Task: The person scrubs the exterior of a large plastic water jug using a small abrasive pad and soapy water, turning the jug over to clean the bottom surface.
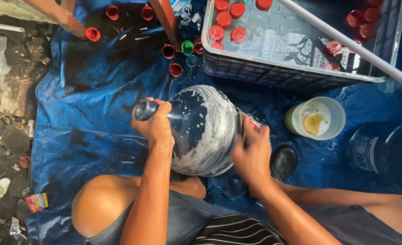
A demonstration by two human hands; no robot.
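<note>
Head view: the soapy water jug (205,129) lies sideways between both hands, neck pointing left. The left hand (155,124) grips the neck; the right hand (253,154) presses a scrubber (250,123) on its base.

Crate (296,77) lies behind the jug (205,129), cup (316,118) to its right.

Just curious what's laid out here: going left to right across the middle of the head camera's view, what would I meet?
Left hand on the bottle neck → soapy clear water jug → right hand → pale green cup → dark clear container.

tarp (96,113) blue | jug (205,131) clear, white foam | caps (223,19) red | cup (316,119) pale green
</note>
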